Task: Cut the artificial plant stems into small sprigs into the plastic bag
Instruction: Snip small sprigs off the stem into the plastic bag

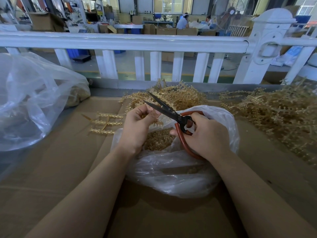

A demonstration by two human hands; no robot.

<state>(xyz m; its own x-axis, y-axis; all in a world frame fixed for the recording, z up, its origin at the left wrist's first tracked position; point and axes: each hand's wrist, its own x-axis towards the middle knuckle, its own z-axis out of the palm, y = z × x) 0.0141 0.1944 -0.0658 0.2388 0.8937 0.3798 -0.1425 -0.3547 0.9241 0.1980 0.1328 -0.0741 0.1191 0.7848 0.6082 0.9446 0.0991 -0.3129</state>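
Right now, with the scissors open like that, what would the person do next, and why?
Probably close the scissors on the stem. The blades stand apart, the right hand grips the red handles, and the left hand pinches a short stem piece just beside the blades, above the open bag that already holds cut sprigs. A snip should drop another sprig in.

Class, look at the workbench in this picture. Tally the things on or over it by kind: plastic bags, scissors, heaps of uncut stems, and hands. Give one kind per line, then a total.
Clear plastic bags: 2, the small open bag under the hands and the large bag at left.
Black-bladed scissors with red handles: 1
Heaps of tan plastic plant stems: 2, centre and right.
Hands: 2, left hand and right hand.
Total: 7
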